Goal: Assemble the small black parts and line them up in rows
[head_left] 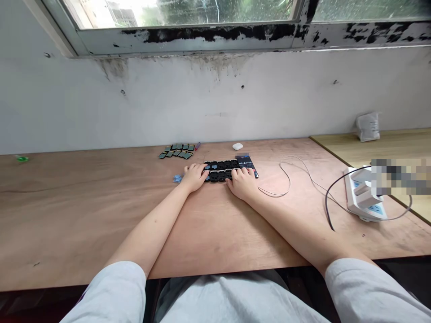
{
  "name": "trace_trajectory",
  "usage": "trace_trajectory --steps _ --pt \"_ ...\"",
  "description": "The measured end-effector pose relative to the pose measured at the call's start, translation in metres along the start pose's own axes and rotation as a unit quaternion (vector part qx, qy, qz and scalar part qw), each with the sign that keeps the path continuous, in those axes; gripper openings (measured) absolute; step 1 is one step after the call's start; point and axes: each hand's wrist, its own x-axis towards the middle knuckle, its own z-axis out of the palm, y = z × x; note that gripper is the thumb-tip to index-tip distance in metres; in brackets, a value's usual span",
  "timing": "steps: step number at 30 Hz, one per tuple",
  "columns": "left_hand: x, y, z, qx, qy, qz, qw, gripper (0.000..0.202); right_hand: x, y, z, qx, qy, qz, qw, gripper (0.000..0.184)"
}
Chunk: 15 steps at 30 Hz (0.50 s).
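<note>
Left hand (194, 176): fingers curved down onto the left end of a double row of black moulded pieces (218, 170); whether they pinch anything, cannot tell. Right hand (240, 183): fingers resting over the same rows, just beside a phone (246, 164) showing digits. On the desk (84, 215): blue pieces (177, 178) near the left hand; farther off, green-and-black cards (177, 151) and a white earbud case (237, 146).

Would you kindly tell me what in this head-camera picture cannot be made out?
Head view:
black slotted parts: partly hidden by the left hand and right hand.
power strip: far end hidden by a pixelated patch.
small dark cards: markings too small to read.
</note>
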Motion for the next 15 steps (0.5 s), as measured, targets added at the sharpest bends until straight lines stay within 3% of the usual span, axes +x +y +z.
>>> trace_trajectory --steps 6,10,15 --pt "-0.019 -0.01 -0.004 0.043 0.099 -0.032 0.994 0.036 0.001 0.001 -0.001 -0.002 -0.002 -0.018 1.0 0.037" --pt "-0.041 -0.049 -0.021 0.049 0.119 -0.061 0.99 0.027 -0.004 -0.004 -0.008 -0.008 -0.013 -0.036 0.999 0.041" --pt "-0.059 -0.101 -0.046 0.017 0.085 -0.074 0.993 0.024 -0.017 -0.022 -0.016 0.036 -0.025 -0.102 0.994 0.037"
